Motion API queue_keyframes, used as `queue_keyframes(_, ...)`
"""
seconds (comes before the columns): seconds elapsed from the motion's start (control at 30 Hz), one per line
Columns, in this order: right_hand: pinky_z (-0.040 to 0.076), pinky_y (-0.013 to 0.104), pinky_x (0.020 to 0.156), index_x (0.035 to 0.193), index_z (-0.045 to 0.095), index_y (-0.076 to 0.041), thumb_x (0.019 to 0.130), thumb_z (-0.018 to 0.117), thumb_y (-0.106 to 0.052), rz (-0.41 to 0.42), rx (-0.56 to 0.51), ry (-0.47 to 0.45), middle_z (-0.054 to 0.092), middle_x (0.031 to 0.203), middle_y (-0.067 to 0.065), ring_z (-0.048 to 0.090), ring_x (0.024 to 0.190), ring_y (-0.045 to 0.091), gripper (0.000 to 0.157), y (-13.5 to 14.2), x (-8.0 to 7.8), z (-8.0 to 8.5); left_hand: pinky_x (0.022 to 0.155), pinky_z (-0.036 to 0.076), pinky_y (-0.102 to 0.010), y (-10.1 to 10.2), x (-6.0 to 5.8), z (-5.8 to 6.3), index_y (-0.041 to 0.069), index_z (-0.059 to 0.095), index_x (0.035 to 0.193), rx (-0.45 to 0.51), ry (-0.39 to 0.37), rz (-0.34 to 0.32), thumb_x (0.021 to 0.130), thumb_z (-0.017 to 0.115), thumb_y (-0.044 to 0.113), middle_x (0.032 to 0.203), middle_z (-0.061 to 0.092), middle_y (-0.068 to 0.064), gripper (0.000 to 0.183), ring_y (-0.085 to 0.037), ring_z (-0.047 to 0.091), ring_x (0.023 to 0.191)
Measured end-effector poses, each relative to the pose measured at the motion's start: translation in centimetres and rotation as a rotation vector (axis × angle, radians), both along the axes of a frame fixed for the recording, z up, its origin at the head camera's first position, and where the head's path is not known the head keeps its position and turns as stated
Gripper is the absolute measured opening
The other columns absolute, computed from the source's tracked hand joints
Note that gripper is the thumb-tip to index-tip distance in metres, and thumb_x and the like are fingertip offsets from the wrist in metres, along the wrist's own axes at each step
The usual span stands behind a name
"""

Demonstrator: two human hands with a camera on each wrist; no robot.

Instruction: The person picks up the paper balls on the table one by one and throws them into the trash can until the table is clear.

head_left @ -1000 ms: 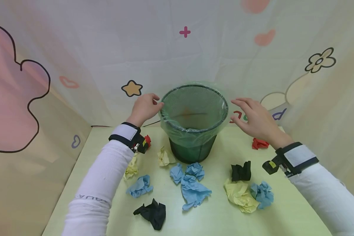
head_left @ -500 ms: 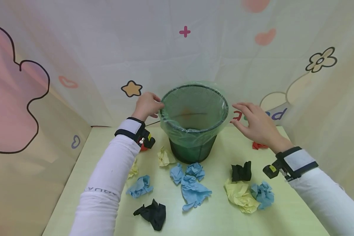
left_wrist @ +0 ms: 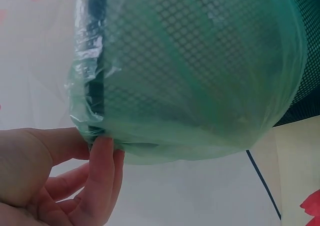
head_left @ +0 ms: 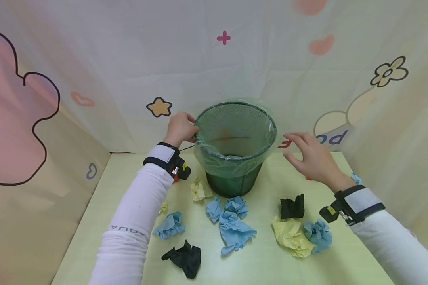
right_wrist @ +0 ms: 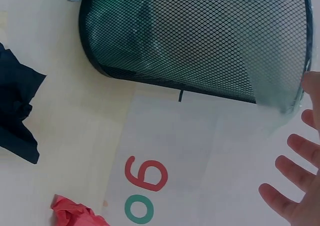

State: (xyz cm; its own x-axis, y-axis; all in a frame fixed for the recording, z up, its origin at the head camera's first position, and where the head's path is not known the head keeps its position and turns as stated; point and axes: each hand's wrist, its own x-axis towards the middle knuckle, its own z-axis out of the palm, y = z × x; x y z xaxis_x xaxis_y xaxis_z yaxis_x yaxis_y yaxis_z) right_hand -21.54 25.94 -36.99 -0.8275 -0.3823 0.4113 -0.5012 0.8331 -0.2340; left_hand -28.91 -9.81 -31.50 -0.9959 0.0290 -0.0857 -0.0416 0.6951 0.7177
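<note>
At the back of the bench [head_left: 267, 265], near the patterned curtain [head_left: 128, 59]: mesh bin [head_left: 233, 185], upright, with a green liner [head_left: 232, 168] folded over its rim [head_left: 275, 130].

Left hand [head_left: 181, 128] at the bin's left side, grip closed on the liner's folded edge at the rim. Left wrist view has thumb one side, fingertips the other.

Right hand [head_left: 312, 158] off the bin's right side, grip relaxed, fingers apart, nothing held. Head view shows a small gap to the rim.

Crumpled paper on the bench:
- Blue cluster [head_left: 235, 231], three pieces bunched just in front of the bin.
- Yellow ball [head_left: 199, 190] just beside the bin's base, left front.
- Left blue piece [head_left: 169, 225], with the near black piece [head_left: 184, 259] closer to the person.
- Front right: far black piece [head_left: 292, 207], large yellow piece [head_left: 291, 238] right in front of it, right blue piece [head_left: 318, 236] against the yellow.
- Red scrap [right_wrist: 77, 213] right of the bin, mostly hidden behind the right hand in head view.

White sleeves [head_left: 125, 221] on both arms, wrist cameras [head_left: 329, 213] strapped on.
</note>
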Motion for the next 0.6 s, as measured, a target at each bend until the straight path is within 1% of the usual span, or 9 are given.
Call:
queue_keyframes(0.13,0.039,0.053,0.090,0.130,0.049,-0.006,0.084,0.065,-0.023,-0.001,0.006,-0.018,0.049,0.126,0.019,0.047,0.112,0.037,0.052,0.2,0.4,-1.0,0.071,0.055,-0.031,-0.1,0.0,-0.1,-0.001,0.054,0.119,0.040,-0.013,0.004,0.086,0.059,0.009,0.099,0.066,-0.017,0.035,-0.021,0.069,0.063)
queue_keyframes(0.2,0.038,0.054,0.091,0.130,0.048,-0.005,0.083,0.066,-0.023,0.001,0.016,-0.037,0.049,0.125,0.019,0.047,0.112,0.038,0.053,0.3,0.6,-1.7,0.070,0.055,-0.032,-0.1,0.0,-0.1,-0.001,0.054,0.119,0.062,-0.020,0.005,0.086,0.059,0.008,0.099,0.065,-0.018,0.035,-0.023,0.069,0.065)
queue_keyframes(0.3,0.039,0.054,0.091,0.131,0.048,-0.005,0.083,0.066,-0.024,0.003,0.039,-0.070,0.048,0.127,0.019,0.046,0.114,0.038,0.054,0.4,1.1,-2.7,0.069,0.055,-0.031,-0.2,-0.1,-0.2,0.000,0.054,0.119,0.079,-0.027,0.004,0.086,0.058,0.008,0.098,0.065,-0.018,0.034,-0.020,0.068,0.059)
queue_keyframes(0.37,0.041,0.054,0.090,0.131,0.047,-0.005,0.083,0.066,-0.026,0.004,0.051,-0.094,0.047,0.128,0.019,0.046,0.115,0.038,0.055,0.4,1.3,-3.4,0.066,0.055,-0.030,-0.2,-0.2,-0.2,0.000,0.054,0.118,0.085,-0.026,0.004,0.086,0.059,0.008,0.098,0.065,-0.018,0.033,-0.016,0.066,0.054)
queue_keyframes(0.47,0.042,0.055,0.089,0.131,0.046,-0.006,0.084,0.065,-0.028,0.001,0.046,-0.128,0.045,0.129,0.019,0.046,0.114,0.038,0.055,0.6,1.6,-4.4,0.061,0.055,-0.027,-0.2,-0.2,-0.2,0.000,0.054,0.117,0.088,-0.024,0.002,0.086,0.059,0.007,0.098,0.065,-0.018,0.033,-0.012,0.064,0.051)
queue_keyframes(0.53,0.041,0.056,0.089,0.132,0.045,-0.006,0.085,0.064,-0.029,-0.002,0.034,-0.160,0.044,0.130,0.020,0.045,0.114,0.039,0.056,0.7,1.8,-5.0,0.060,0.055,-0.026,-0.2,-0.2,-0.2,0.000,0.054,0.117,0.092,-0.024,0.002,0.086,0.059,0.007,0.099,0.064,-0.018,0.032,-0.014,0.065,0.052)
queue_keyframes(0.6,0.041,0.057,0.089,0.133,0.045,-0.006,0.086,0.063,-0.031,-0.009,0.029,-0.189,0.044,0.131,0.021,0.045,0.115,0.039,0.056,0.8,1.9,-5.7,0.060,0.055,-0.027,-0.2,-0.1,-0.3,0.000,0.054,0.117,0.096,-0.032,0.003,0.086,0.059,0.007,0.099,0.064,-0.018,0.032,-0.018,0.067,0.056)
